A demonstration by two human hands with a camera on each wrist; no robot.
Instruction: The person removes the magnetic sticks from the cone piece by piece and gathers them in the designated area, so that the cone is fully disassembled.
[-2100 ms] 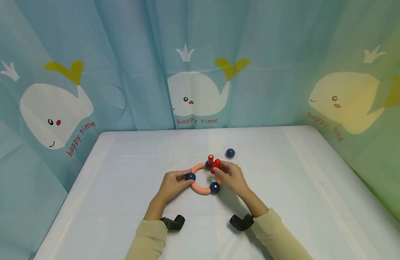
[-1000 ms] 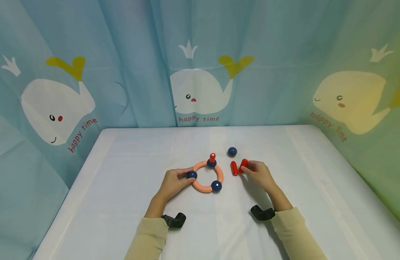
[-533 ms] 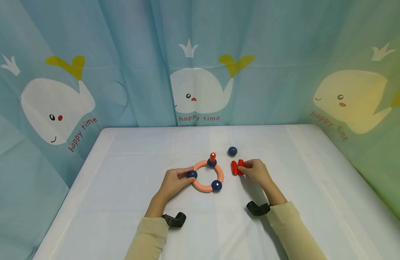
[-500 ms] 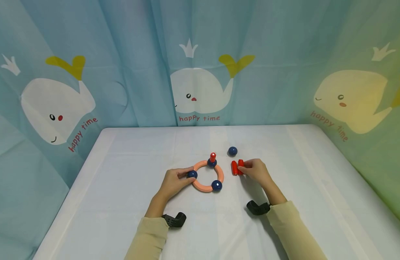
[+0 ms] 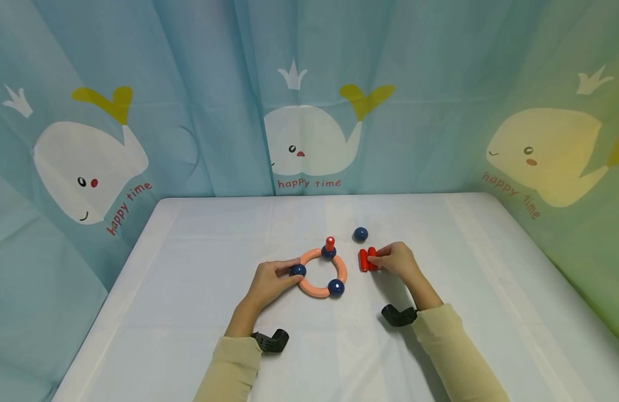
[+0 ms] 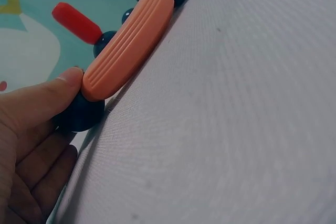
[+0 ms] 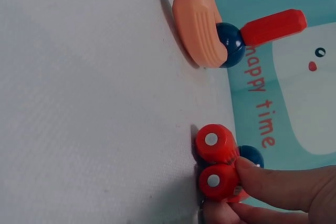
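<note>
My left hand (image 5: 269, 283) pinches a dark blue ball (image 5: 298, 271) at the left of a ring of curved orange pieces (image 5: 314, 292) and blue balls. From the ring's back ball (image 5: 329, 253) a red magnetic rod (image 5: 330, 243) stands up. To the right, my right hand (image 5: 399, 262) pinches another red magnetic rod (image 5: 372, 259) between thumb and fingers. That rod lies right alongside a third red rod (image 5: 363, 261) on the table. In the right wrist view, both rods show pale round ends, the thumb (image 7: 262, 182) over the near one.
A loose blue ball (image 5: 360, 234) sits behind the paired rods. Another blue ball (image 5: 336, 287) joins the ring at its front right. The white-covered table (image 5: 188, 312) meets a blue whale-print curtain (image 5: 214, 111) at the back. Black wrist devices (image 5: 399, 316) jut from both sleeves.
My right hand has moved right from the ring with a red rod and set it alongside another, now visible on the table. My left hand keeps its grip on the ring's ball.
</note>
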